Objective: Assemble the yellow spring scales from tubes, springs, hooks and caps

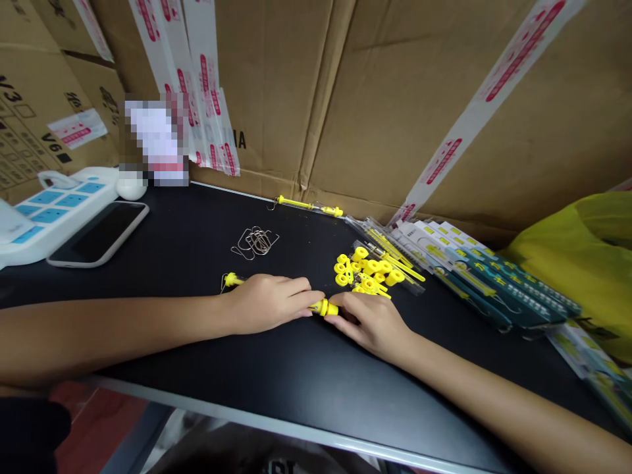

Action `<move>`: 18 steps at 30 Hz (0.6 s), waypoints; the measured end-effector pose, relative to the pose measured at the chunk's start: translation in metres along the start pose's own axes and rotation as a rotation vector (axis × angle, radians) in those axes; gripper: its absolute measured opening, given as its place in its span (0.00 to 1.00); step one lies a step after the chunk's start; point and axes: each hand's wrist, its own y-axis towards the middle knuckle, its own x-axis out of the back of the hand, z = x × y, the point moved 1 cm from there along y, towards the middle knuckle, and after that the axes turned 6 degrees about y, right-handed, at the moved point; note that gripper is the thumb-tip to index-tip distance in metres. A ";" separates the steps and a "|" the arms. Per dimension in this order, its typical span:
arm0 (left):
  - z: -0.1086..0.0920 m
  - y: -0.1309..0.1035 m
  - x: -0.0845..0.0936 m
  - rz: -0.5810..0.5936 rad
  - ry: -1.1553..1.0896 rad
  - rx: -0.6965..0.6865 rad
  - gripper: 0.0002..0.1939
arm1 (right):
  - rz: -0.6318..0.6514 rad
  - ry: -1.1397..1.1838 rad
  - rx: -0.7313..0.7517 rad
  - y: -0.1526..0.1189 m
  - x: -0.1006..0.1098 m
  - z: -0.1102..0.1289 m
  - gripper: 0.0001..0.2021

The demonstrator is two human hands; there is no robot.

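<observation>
My left hand (269,303) is wrapped round a yellow-ended tool (232,280) that lies low over the black table; a wire hook sticks out at its left end. At the tool's right end, the fingers of my right hand (375,322) pinch a yellow cap (332,309). Just beyond my right hand is a pile of yellow plastic parts (370,266) with small springs among them. Bent wire hooks (257,242) lie in a tangle behind my left hand. A similar yellow and clear tool (309,205) rests at the table's back edge.
Packaged tools on cards (474,270) are stacked at the right, beside a yellow bag (582,257). A phone (101,234) and a white power strip (64,204) are at the left. Cardboard boxes (395,99) stand behind the black table (296,375).
</observation>
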 end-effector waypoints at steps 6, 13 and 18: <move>0.000 0.000 -0.001 -0.010 0.014 -0.006 0.15 | -0.068 0.015 0.093 -0.005 -0.004 -0.002 0.03; 0.000 0.001 0.000 0.003 0.024 0.007 0.14 | 0.047 -0.011 -0.033 -0.001 0.000 0.001 0.13; 0.001 0.000 0.000 -0.006 0.004 0.005 0.14 | 0.035 -0.002 -0.004 0.000 0.001 0.001 0.12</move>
